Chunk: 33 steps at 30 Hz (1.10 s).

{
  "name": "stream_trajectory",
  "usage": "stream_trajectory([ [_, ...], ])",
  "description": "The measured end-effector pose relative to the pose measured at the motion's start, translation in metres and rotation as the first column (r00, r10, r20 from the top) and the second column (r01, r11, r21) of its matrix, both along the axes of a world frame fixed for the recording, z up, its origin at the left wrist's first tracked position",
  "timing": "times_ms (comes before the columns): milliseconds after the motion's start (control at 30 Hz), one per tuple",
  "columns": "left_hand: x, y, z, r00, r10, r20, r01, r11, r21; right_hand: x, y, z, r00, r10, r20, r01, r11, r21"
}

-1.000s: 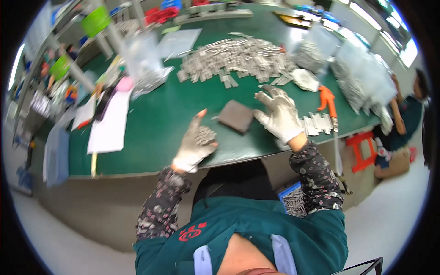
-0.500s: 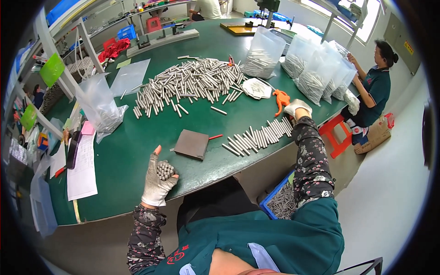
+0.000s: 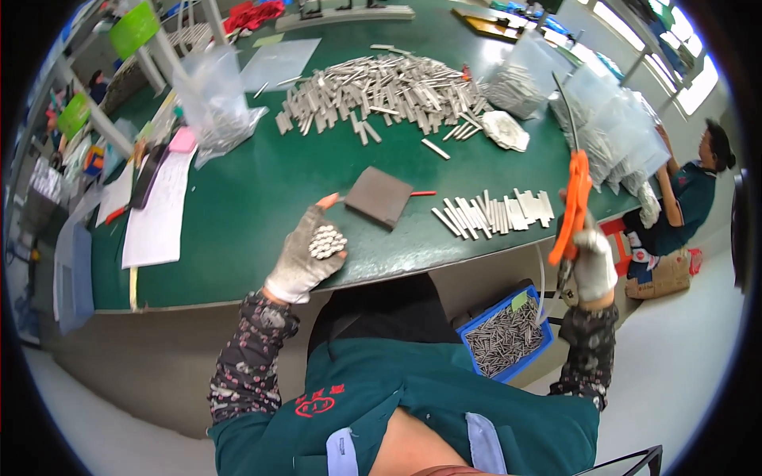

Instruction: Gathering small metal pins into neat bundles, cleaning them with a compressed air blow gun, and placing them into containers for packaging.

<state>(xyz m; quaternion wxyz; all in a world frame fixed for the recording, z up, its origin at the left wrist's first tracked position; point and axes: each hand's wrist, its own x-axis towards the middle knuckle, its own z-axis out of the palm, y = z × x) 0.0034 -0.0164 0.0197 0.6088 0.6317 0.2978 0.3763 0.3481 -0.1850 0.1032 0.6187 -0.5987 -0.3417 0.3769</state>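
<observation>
My left hand (image 3: pixel 305 254), in a fingerless-tipped white glove, is wrapped round a bundle of short metal pins (image 3: pixel 326 242), their round ends facing up, over the table's near edge. At the right, my gloved right hand (image 3: pixel 591 258) grips an orange air blow gun (image 3: pixel 577 194) held upright, its long thin nozzle pointing up and away. A thin hose hangs near it. Between my hands, a row of loose pins (image 3: pixel 494 213) lies on the green table. Beside my left hand sits a square dark brown block (image 3: pixel 379 197) with a red stick (image 3: pixel 423 193) next to it.
A large heap of pins (image 3: pixel 381 91) covers the table's far middle, with a crumpled white cloth (image 3: pixel 505 131) beside it. Filled plastic bags (image 3: pixel 607 119) stand at the right, near a seated co-worker (image 3: pixel 692 190). Below the edge is a blue bin (image 3: pixel 546 343) of pins. Papers (image 3: pixel 163 210) lie left.
My right hand has picked the orange air blow gun up off the table and drawn it to the right and nearer. My left hand still holds the pins; the whole view has shifted.
</observation>
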Motion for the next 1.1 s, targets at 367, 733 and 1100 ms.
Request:
stream_trajectory([
  [367,-0.003,0.0,-0.005,0.969,-0.155,-0.193,0.217,0.908,0.358,-0.1,-0.074,-0.051,0.566,0.392,-0.725,-0.734,0.64,-0.227],
  [733,0.006,0.007,0.015,0.859,-0.037,-0.511,0.398,0.675,0.621,-0.094,-0.019,0.012,0.781,0.593,0.198,-0.378,0.7,-0.606],
  [1100,0.009,0.003,0.017,0.862,-0.002,-0.507,0.389,0.643,0.659,-0.11,-0.008,0.019,0.43,0.546,0.719,-0.083,0.817,-0.57],
])
